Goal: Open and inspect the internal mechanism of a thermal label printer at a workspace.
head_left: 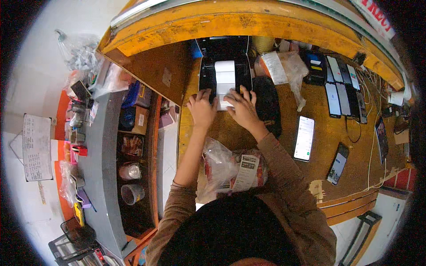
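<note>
An open black printer (pixel 207 66) stands at the back of the wooden desk with a white paper strip (pixel 224 70) running down its middle. My left hand (pixel 202 108) rests at its front left, fingers bent and somewhat apart beside the strip. My right hand (pixel 242 108) is over the strip's lower end and the printer's front right, fingers spread, some touching the paper. Below my wrists lies a clear plastic bag (pixel 215 159) with a printed slip (pixel 246 170) on it.
Right: several phones (pixel 332 99), a lit phone (pixel 304 138), cables (pixel 370 133), a black device (pixel 315 71). A black pouch (pixel 266 95) lies beside the printer; a slip (pixel 274 66) on plastic lies behind. Left: grey counter (pixel 106 168), shelves (pixel 135 217). An orange wooden ledge (pixel 235 20) crosses behind.
</note>
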Action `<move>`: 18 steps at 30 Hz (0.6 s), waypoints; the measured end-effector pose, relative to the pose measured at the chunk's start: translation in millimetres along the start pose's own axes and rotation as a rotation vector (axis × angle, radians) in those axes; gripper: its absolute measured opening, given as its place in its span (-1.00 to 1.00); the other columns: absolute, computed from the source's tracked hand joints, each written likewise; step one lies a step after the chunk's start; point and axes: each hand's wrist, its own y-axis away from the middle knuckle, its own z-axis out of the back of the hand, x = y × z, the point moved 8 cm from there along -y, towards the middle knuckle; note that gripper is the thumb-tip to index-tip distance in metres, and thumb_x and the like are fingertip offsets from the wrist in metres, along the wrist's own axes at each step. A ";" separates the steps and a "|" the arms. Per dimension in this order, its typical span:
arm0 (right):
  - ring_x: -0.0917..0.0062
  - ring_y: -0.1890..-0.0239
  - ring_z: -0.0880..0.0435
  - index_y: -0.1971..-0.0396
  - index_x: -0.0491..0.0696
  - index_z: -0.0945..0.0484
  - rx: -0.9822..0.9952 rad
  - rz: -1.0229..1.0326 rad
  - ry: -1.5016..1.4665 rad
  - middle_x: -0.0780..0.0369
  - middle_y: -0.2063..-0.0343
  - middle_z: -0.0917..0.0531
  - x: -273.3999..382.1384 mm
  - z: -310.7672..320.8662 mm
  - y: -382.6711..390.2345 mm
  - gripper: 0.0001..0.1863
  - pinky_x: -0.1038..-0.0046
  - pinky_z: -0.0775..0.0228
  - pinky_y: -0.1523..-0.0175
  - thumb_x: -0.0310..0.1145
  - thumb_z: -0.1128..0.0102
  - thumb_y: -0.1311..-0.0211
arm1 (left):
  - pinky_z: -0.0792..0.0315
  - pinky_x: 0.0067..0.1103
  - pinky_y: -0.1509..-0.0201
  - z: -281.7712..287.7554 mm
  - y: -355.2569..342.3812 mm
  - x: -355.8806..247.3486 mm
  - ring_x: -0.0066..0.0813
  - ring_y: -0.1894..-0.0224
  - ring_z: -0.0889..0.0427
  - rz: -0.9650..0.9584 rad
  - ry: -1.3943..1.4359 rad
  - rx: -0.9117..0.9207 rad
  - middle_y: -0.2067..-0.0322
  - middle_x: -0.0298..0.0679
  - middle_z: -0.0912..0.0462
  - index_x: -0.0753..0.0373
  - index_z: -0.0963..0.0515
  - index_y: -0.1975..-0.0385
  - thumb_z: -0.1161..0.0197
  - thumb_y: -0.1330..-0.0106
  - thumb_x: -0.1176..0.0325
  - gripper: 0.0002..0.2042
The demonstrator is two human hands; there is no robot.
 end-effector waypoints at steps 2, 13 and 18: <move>0.21 -0.12 -0.09 0.22 0.15 -0.43 0.000 0.040 0.020 0.28 0.05 -0.38 4.7 -1.3 -1.4 -0.61 0.06 0.21 -0.11 -0.35 -0.14 0.19 | -0.19 -0.34 0.11 -3.8 0.5 5.9 -0.15 0.19 -0.36 -0.009 0.011 -0.011 0.21 -0.21 -0.46 0.14 -0.46 0.23 -0.16 0.02 0.21 -0.68; 0.21 -0.13 -0.09 0.18 0.11 -0.42 0.049 0.038 0.010 0.23 0.01 -0.35 5.6 -2.7 0.6 -0.67 0.04 0.25 -0.10 -0.36 -0.09 0.05 | -0.24 -0.39 0.17 -14.8 0.7 26.2 -0.21 0.24 -0.43 0.097 0.506 -0.077 0.32 -0.23 -0.53 0.15 -0.50 0.35 -0.27 0.13 0.34 -0.72; 0.21 -0.12 -0.11 0.18 0.19 -0.42 0.036 0.033 0.046 0.27 -0.01 -0.34 -1.2 -5.8 1.2 -0.63 0.03 0.24 -0.12 -0.31 -0.10 0.12 | -0.24 -0.39 0.21 -17.2 1.0 26.6 -0.23 0.29 -0.45 0.182 0.592 -0.054 0.40 -0.25 -0.55 0.15 -0.50 0.40 -0.29 0.15 0.35 -0.75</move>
